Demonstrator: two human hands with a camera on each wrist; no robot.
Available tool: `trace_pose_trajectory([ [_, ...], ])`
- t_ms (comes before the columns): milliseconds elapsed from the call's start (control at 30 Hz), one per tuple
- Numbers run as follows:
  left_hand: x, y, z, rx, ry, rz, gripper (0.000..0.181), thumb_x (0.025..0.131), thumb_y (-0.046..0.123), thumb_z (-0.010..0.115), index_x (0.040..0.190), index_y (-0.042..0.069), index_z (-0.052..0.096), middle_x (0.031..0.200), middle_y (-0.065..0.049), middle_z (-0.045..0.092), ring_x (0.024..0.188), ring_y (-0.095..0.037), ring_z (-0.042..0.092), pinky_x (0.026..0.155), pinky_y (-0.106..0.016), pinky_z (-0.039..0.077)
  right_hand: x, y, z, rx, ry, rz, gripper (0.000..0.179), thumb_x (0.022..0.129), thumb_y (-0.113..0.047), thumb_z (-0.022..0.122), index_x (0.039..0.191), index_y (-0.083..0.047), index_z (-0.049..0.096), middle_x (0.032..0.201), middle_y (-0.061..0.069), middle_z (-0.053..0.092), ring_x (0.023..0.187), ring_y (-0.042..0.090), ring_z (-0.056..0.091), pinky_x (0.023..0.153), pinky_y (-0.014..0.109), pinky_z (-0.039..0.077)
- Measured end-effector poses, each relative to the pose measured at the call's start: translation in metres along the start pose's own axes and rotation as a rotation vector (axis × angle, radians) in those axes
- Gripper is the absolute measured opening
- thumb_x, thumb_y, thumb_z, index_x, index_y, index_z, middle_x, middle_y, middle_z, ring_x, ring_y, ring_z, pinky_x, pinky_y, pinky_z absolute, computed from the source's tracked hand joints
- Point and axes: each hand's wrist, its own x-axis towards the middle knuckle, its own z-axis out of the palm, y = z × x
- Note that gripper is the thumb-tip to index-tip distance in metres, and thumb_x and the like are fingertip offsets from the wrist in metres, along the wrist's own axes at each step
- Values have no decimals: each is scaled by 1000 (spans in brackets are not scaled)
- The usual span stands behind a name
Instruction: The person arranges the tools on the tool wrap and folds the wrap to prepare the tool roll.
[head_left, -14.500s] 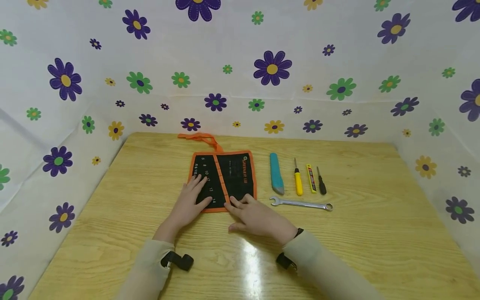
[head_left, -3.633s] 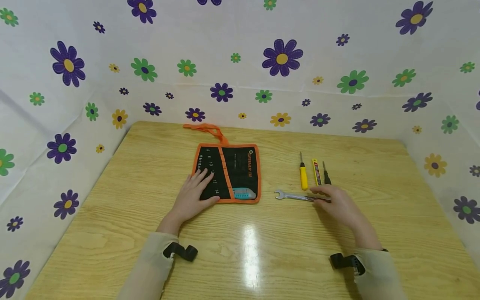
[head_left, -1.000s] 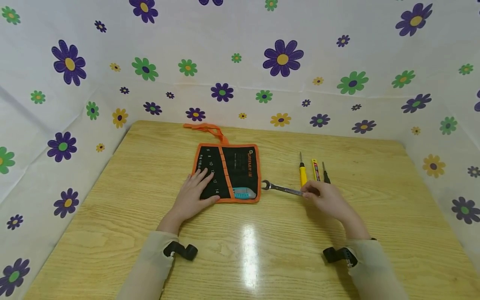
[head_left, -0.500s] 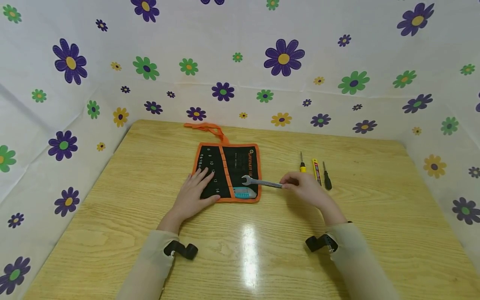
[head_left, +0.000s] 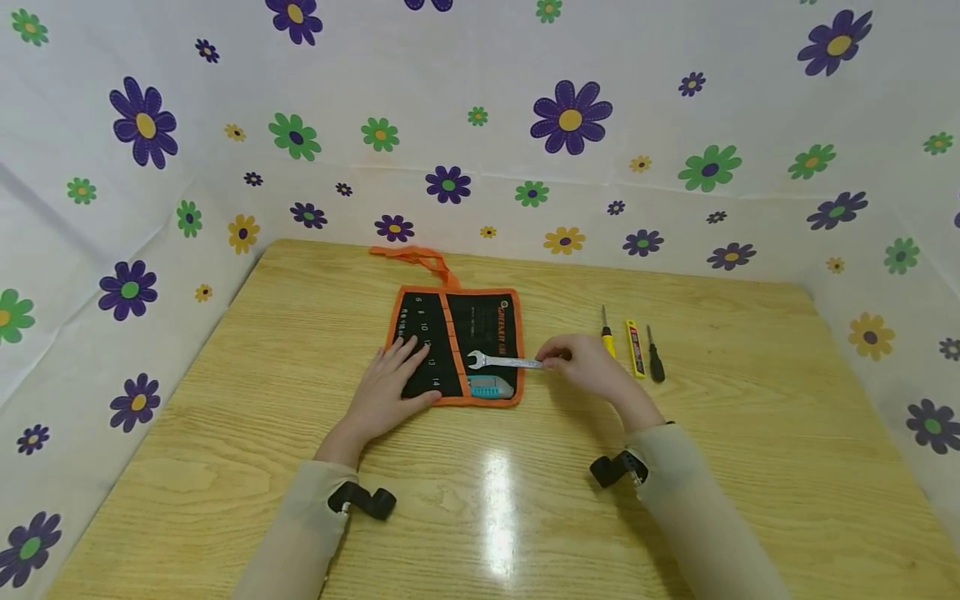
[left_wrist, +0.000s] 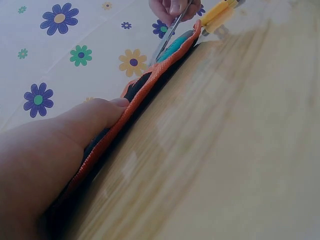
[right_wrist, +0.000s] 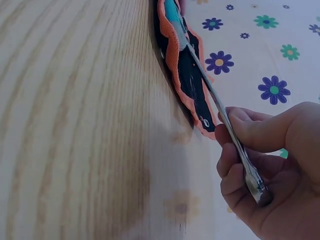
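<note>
Grips with the right hand (head_left: 588,364), right of centre in the head frame, a long silver metal open-ended wrench (head_left: 512,362), clamping thumb and curled fingers on its right end. Extends the wrench leftward over a flat black fabric tool pouch with orange trim (head_left: 480,317) at frame centre. Cannot tell contact between wrench and pouch. Lays the left hand (head_left: 385,387), left of centre, on the pouch's lower left, thumb apart from fingers, clamped on nothing. Includes a teal-and-grey utility knife (head_left: 487,387) at the pouch's lower right; right of centre, a yellow-handled screwdriver (head_left: 608,340) partly hidden by the right hand, a slim yellow printed case (head_left: 635,350) and a black-handled screwdriver (head_left: 656,364).
</note>
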Motion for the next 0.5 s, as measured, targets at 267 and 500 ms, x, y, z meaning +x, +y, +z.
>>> trace_pose_trajectory([
  [267, 0, 1, -1, -7, 1, 2, 81, 88, 61, 55, 151, 18, 31, 157, -6, 20, 145, -27, 8, 116, -47, 2, 10, -9, -2, -98, -59, 21, 11, 90, -3, 64, 91, -6, 75, 87, 4, 71, 74, 17, 59, 65, 33, 49],
  [500, -1, 1, -2, -10, -2, 3, 80, 88, 61, 55, 151, 18, 31, 157, -6, 19, 145, -27, 8, 116, -46, 2, 15, -15, 0, -127, -91, 0, 13, 90, -2, 64, 93, -4, 77, 91, 8, 72, 82, 20, 62, 70, 34, 51],
])
